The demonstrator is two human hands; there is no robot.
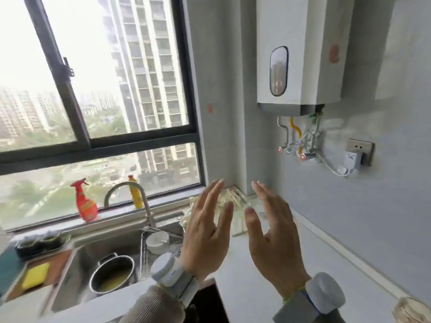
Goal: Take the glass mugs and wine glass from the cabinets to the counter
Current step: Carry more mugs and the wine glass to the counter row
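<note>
Left hand and right hand raised side by side, apart, palms facing each other, backs toward the camera. Fingers extended and loosely spread, pointing toward 12 o'clock; both hands empty. Each wrist carries a grey band with a round puck; sleeves cover the forearms.

A glass object was cut off at the lower right corner. Blurred clutter behind the hands on the bench could not be identified.
</note>
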